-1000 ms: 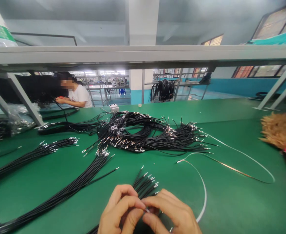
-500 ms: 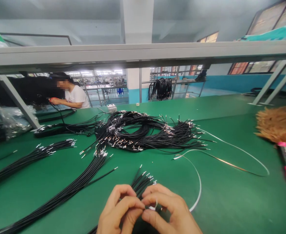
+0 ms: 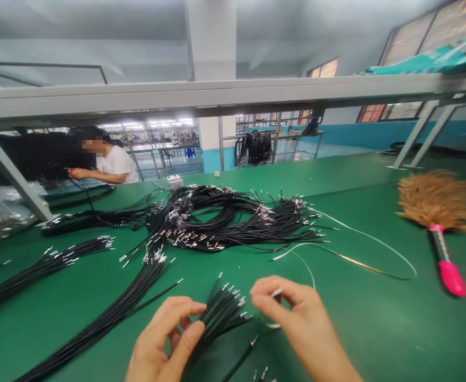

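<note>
My left hand (image 3: 165,342) pinches a small bundle of black wires (image 3: 220,310) with metal tips that fan out toward the far side. To its right, my right hand (image 3: 300,323) is closed on a white tie strip (image 3: 274,293), whose thin white line curves away over the green table (image 3: 376,329). A single black wire (image 3: 240,358) lies loose between my hands. A long bundle of black wires (image 3: 109,315) runs diagonally to the left of my left hand.
A big tangled coil of black wires (image 3: 225,217) lies mid-table, another bundle (image 3: 37,268) at left. A straw brush with a pink handle (image 3: 439,223) rests at right. A person in a white shirt (image 3: 111,162) works across the table. A grey shelf beam (image 3: 217,95) spans overhead.
My hands have drawn apart: the right hand moved rightward with the white strip, the left stays on the wire bundle. The view has shifted to the right.
</note>
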Available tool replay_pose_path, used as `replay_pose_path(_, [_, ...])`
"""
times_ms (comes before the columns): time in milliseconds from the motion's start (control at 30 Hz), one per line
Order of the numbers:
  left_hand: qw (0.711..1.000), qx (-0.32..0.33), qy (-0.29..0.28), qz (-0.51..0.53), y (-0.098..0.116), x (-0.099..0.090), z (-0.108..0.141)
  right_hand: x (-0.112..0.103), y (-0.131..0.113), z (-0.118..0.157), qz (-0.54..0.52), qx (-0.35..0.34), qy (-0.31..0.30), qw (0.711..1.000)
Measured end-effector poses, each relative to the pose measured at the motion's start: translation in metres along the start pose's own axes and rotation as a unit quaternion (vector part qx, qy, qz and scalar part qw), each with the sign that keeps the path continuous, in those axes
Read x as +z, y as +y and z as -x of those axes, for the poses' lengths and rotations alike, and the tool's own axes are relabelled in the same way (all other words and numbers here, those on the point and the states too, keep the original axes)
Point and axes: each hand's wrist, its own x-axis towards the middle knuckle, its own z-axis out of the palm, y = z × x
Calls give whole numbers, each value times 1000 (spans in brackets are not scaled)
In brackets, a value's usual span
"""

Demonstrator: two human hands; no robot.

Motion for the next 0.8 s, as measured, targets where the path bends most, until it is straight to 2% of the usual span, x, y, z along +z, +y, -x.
replay_pose_path(67, [999, 2, -27, -48, -2, 1, -7, -11, 1, -11, -13, 26, 42, 999])
replay_pose_path(133, [988, 31, -80, -124, -8, 11, -12, -17, 5, -20, -31, 37, 52, 997])
replay_pose_path(200, [957, 89, -151, -233, -17, 27, -14, -19, 10, -26, -54, 41, 50, 996])
replay_pose_path(233, [945, 102, -168, -261, -22, 37, -14, -18, 12, -27, -67, 42, 47, 996])
replay_pose_path(333, [920, 128, -176, -326, -33, 62, -12, -14, 18, -29, -100, 41, 35, 993])
replay_pose_path(433, [908, 142, -165, -359, -37, 73, -12, -12, 20, -28, -124, 39, 27, 991])
replay_pose_path(500, [913, 138, -150, -353, -34, 69, -13, -10, 19, -27, -138, 39, 19, 990])
replay_pose_path(600, [933, 117, -120, -317, -28, 53, -13, -5, 18, -22, -161, 41, -3, 986])
replay_pose_path(700, [965, 142, -95, -199, -22, 36, -7, 7, 16, -13, -186, 52, -36, 980])
replay_pose_path(800, [975, 196, -79, -76, -21, 26, 2, 22, 14, -2, -203, 67, -67, 975])
